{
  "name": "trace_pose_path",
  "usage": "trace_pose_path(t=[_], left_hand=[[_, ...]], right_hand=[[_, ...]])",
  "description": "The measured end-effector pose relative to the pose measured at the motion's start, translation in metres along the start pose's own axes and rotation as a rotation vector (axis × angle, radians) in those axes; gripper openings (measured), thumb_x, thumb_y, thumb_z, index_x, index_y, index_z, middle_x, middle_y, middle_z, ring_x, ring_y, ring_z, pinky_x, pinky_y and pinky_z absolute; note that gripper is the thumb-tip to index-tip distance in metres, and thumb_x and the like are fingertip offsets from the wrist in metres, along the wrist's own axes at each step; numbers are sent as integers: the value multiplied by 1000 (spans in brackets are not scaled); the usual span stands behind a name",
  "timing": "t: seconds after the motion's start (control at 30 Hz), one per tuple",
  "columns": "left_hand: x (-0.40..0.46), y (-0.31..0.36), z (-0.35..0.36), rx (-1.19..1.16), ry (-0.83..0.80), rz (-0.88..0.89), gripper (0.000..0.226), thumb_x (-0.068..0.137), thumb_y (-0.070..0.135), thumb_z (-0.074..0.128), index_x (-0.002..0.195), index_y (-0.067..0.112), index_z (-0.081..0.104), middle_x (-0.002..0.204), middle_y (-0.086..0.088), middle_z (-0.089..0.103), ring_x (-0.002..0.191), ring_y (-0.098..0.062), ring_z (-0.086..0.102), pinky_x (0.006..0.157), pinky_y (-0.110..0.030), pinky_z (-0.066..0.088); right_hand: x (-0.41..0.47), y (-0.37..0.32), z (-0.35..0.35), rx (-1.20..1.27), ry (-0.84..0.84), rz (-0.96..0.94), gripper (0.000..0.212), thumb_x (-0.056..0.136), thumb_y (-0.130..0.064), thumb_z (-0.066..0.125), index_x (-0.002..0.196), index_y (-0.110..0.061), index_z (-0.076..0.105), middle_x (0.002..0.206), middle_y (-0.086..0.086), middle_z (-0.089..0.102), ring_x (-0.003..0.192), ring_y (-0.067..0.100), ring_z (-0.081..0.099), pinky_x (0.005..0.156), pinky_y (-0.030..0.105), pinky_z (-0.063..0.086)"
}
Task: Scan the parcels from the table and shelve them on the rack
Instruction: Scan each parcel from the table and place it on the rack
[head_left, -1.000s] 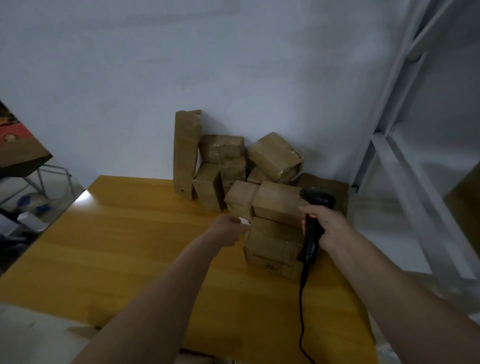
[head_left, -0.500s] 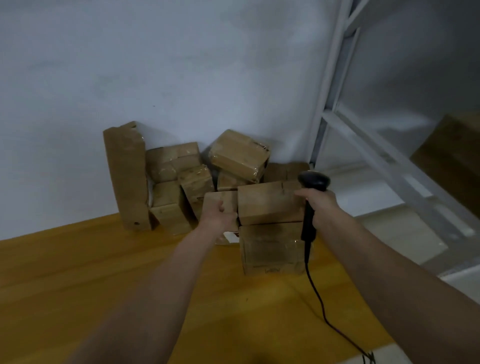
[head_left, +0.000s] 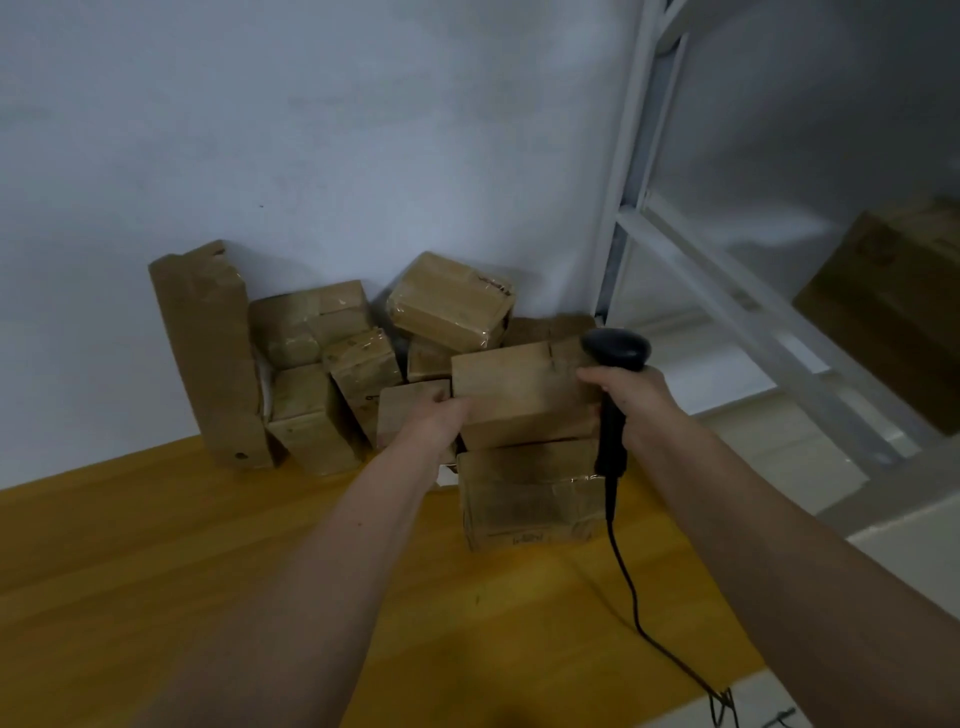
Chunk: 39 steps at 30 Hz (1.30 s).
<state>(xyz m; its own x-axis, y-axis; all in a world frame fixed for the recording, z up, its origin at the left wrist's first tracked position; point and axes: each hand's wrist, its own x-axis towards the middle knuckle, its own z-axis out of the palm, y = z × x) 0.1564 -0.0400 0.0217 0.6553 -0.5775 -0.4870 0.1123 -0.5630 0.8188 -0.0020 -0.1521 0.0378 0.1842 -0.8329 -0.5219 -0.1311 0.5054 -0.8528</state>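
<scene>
Several brown cardboard parcels are piled against the wall at the back of the wooden table (head_left: 156, 545). My left hand (head_left: 434, 418) grips the left end of a brown parcel (head_left: 519, 392) that lies on top of a larger taped parcel (head_left: 530, 496). My right hand (head_left: 631, 400) holds a black corded barcode scanner (head_left: 613, 384) upright at that parcel's right end. A smaller parcel (head_left: 402, 410) sits just left of my left hand. The white metal rack (head_left: 727, 291) stands to the right of the table.
A tall narrow carton (head_left: 208, 353) leans on the wall at the pile's left. A tilted parcel (head_left: 449, 301) tops the back of the pile. The scanner cable (head_left: 631, 597) trails over the table's right front. A brown box (head_left: 893, 322) sits on the rack's shelf.
My left hand moved right from the smaller parcel and took hold of the top parcel's left end. The right hand with the scanner has stayed by the parcel's right end. The view shifted left.
</scene>
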Motion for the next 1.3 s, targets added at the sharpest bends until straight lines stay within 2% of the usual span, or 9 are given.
trace_pose_path(t=[0.3, 0.43, 0.53, 0.73, 0.93, 1.0, 1.1, 1.17, 1.3], left_hand=[[-54, -18, -8, -46, 29, 194, 54, 87, 0, 65, 133, 23, 47, 121, 6, 53, 112, -14, 49, 93, -32, 46], [-68, -54, 5, 6, 103, 88, 34, 91, 4, 60, 122, 17, 51, 124, -1, 54, 114, -18, 50, 97, -32, 43], [-73, -67, 15, -174, 99, -57, 18, 95, 13, 54, 109, 22, 50, 120, -2, 56, 105, -19, 49, 104, -41, 43], [-69, -69, 14, -408, 120, -327, 80, 81, 59, 65, 146, 21, 37, 147, -7, 38, 132, -32, 38, 105, -52, 40], [-60, -62, 7, -511, 7, -436, 106, 69, 57, 78, 152, 21, 23, 157, -14, 21, 140, -44, 25, 107, -64, 32], [-56, -56, 9, -255, 136, -282, 101, 72, 50, 79, 150, 15, 26, 155, -12, 28, 140, -36, 29, 109, -53, 32], [-37, -38, 7, 306, 382, 282, 72, 83, 35, 74, 143, 14, 39, 147, -6, 38, 134, -23, 38, 103, -32, 38], [-22, -23, 8, 547, 250, 465, 57, 90, 37, 65, 140, 17, 45, 145, -3, 42, 134, -20, 37, 103, -30, 34], [-5, -12, 19, 696, -126, 357, 66, 94, 43, 57, 150, 21, 31, 157, -4, 25, 142, -25, 29, 113, -40, 31]], right_hand=[[-38, 26, -35, 132, 117, -2, 37, 83, -27, 75, 112, -10, 59, 93, 10, 69, 78, 23, 66, 63, 31, 53], [-43, 58, -38, 140, 181, 79, 47, 81, -27, 77, 119, -6, 57, 96, 13, 67, 87, 31, 66, 76, 41, 56], [-46, 76, -39, 128, 188, 151, 47, 81, -23, 77, 121, -5, 58, 100, 17, 68, 86, 31, 67, 65, 36, 55], [-42, 74, -47, 4, 139, 111, 45, 81, -18, 76, 120, -4, 58, 101, 16, 67, 79, 26, 62, 59, 30, 49], [-36, 51, -45, -85, 95, 17, 34, 84, -20, 73, 112, -6, 59, 78, 6, 56, 66, 19, 54, 62, 30, 48], [-35, 46, -42, -95, 57, 12, 35, 84, -18, 73, 114, -6, 59, 77, 6, 56, 68, 19, 54, 66, 32, 49], [-36, 50, -42, -74, 68, 36, 37, 83, -15, 73, 116, -5, 59, 78, 6, 56, 68, 18, 53, 70, 35, 51], [-40, 58, -43, -18, 97, 76, 38, 82, -15, 74, 116, -6, 58, 80, 7, 58, 67, 18, 54, 62, 32, 50], [-50, 72, -37, 116, 76, 200, 36, 80, -15, 76, 112, -7, 60, 92, 13, 65, 80, 27, 63, 75, 40, 58]])
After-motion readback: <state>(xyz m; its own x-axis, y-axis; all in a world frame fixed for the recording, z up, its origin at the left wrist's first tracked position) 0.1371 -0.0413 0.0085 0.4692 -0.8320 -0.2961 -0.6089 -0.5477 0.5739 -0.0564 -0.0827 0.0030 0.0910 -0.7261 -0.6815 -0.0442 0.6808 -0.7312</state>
